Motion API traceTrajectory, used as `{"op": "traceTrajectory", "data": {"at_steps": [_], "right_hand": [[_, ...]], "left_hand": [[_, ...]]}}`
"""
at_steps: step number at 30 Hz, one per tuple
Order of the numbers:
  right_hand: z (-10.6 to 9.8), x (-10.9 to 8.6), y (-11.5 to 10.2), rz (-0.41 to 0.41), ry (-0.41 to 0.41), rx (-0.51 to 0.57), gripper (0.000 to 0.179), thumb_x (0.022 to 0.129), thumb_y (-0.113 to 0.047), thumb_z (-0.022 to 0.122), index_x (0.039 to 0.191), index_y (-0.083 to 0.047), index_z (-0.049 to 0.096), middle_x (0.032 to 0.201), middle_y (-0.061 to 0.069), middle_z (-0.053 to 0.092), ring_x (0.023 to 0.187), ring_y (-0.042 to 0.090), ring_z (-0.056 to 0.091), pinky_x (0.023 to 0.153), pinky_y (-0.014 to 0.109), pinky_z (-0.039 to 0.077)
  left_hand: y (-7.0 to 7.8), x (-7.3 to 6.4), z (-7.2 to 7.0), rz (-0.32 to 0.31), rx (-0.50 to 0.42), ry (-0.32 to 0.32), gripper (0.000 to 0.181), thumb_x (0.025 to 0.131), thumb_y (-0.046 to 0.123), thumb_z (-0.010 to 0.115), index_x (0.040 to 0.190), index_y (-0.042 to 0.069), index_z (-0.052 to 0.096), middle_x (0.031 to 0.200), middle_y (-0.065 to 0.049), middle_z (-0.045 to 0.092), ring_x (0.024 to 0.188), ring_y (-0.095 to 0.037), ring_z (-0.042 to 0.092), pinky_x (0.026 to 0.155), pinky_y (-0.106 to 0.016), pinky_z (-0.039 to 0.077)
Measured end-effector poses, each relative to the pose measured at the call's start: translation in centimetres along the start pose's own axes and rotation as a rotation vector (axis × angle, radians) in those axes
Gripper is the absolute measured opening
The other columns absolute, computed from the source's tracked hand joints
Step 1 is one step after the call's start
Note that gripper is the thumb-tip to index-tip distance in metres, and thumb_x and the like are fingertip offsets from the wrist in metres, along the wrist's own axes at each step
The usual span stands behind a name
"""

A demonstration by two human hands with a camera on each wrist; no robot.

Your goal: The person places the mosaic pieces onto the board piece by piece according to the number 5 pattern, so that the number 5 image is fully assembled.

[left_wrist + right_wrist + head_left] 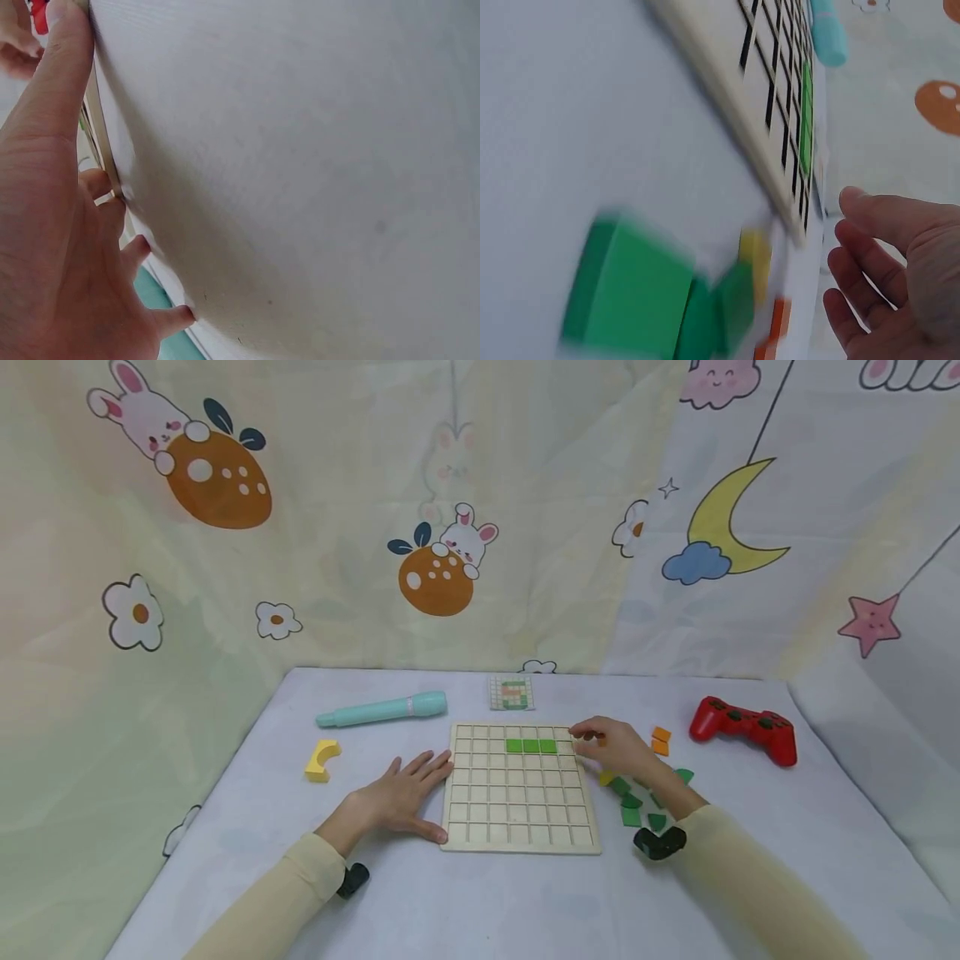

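A square wooden grid board (pixel 517 789) lies mid-table, with three bright green tiles (pixel 531 746) side by side in its second row from the far edge. My left hand (pixel 401 797) lies with fingers spread along the board's left edge, thumb at the near left corner. In the left wrist view, the thumb and fingertips meet the board's side. Close to the far right corner is my right hand (pixel 618 750), its fingers loosely bent. In the right wrist view, thumb and fingers (pixel 877 217) are apart and nothing shows between them.
Right of the board lie several green pieces (pixel 631 817), a yellow piece (pixel 606 777) and orange tiles (pixel 660 741). A red game controller (pixel 742 729) sits farther right. Beyond the board is a small pattern card (pixel 512 692); a teal wand-shaped object (pixel 382 710) and yellow arch block (pixel 322 761) lie left.
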State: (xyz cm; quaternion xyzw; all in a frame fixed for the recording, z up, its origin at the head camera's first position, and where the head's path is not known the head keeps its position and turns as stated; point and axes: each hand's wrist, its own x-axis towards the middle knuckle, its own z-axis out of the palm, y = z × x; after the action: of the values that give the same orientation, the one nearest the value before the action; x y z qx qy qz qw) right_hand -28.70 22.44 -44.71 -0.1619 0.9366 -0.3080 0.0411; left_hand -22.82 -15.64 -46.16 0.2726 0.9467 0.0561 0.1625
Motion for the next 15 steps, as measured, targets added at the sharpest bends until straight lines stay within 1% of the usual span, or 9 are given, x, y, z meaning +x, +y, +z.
{"op": "traceTrajectory", "data": {"at_steps": [2, 4, 7, 9, 13, 15], "right_hand": [[-1.1, -1.2, 1.4, 0.017, -0.002, -0.006, 0.033, 0.091, -0.019, 0.067, 0.123, -0.010, 0.064, 0.118, 0.009, 0.066, 0.107, 0.028, 0.057, 0.096, 0.050, 0.048], [-2.0, -2.4, 2.7, 0.061, 0.004, -0.004, 0.034, 0.091, -0.021, 0.067, 0.124, -0.010, 0.064, 0.118, 0.009, 0.065, 0.108, 0.028, 0.057, 0.097, 0.051, 0.049], [-3.3, -4.3, 4.5, 0.100, 0.014, -0.022, 0.035, 0.091, -0.022, 0.066, 0.123, -0.007, 0.063, 0.117, 0.012, 0.065, 0.107, 0.030, 0.057, 0.094, 0.052, 0.049], [-4.0, -5.5, 5.6, 0.148, 0.017, -0.042, 0.036, 0.092, -0.023, 0.065, 0.124, -0.007, 0.063, 0.116, 0.013, 0.065, 0.106, 0.030, 0.056, 0.091, 0.050, 0.051], [-5.3, -7.8, 7.4, 0.198, 0.037, -0.065, 0.039, 0.090, -0.022, 0.066, 0.125, -0.004, 0.062, 0.116, 0.017, 0.065, 0.105, 0.033, 0.056, 0.083, 0.045, 0.054], [-5.7, -8.7, 8.3, 0.212, 0.049, -0.077, 0.040, 0.089, -0.021, 0.068, 0.124, -0.003, 0.061, 0.116, 0.019, 0.064, 0.104, 0.033, 0.056, 0.081, 0.044, 0.055]], "left_hand": [[0.0, 0.0, 0.0, -0.002, 0.001, -0.001, 0.116, 0.069, 0.077, 0.064, 0.157, 0.020, 0.013, 0.165, 0.004, 0.002, 0.152, -0.026, 0.006, 0.115, -0.066, 0.014], [0.0, -0.1, 0.0, -0.003, -0.001, -0.001, 0.116, 0.069, 0.077, 0.064, 0.157, 0.020, 0.014, 0.165, 0.004, 0.002, 0.152, -0.026, 0.006, 0.115, -0.066, 0.014], [0.0, -0.1, -0.1, -0.004, -0.007, 0.002, 0.116, 0.069, 0.076, 0.065, 0.157, 0.020, 0.014, 0.165, 0.004, 0.002, 0.152, -0.027, 0.006, 0.115, -0.066, 0.014], [0.0, -0.1, -0.1, -0.002, -0.011, 0.003, 0.116, 0.069, 0.076, 0.065, 0.157, 0.019, 0.014, 0.165, 0.003, 0.002, 0.152, -0.027, 0.006, 0.115, -0.066, 0.014], [0.0, -0.1, -0.1, 0.000, -0.013, 0.001, 0.116, 0.069, 0.076, 0.064, 0.157, 0.019, 0.014, 0.165, 0.003, 0.002, 0.152, -0.027, 0.006, 0.115, -0.066, 0.014], [0.0, -0.1, -0.1, 0.000, -0.015, -0.001, 0.116, 0.070, 0.076, 0.064, 0.157, 0.019, 0.013, 0.165, 0.003, 0.002, 0.152, -0.027, 0.006, 0.115, -0.066, 0.013]]}}
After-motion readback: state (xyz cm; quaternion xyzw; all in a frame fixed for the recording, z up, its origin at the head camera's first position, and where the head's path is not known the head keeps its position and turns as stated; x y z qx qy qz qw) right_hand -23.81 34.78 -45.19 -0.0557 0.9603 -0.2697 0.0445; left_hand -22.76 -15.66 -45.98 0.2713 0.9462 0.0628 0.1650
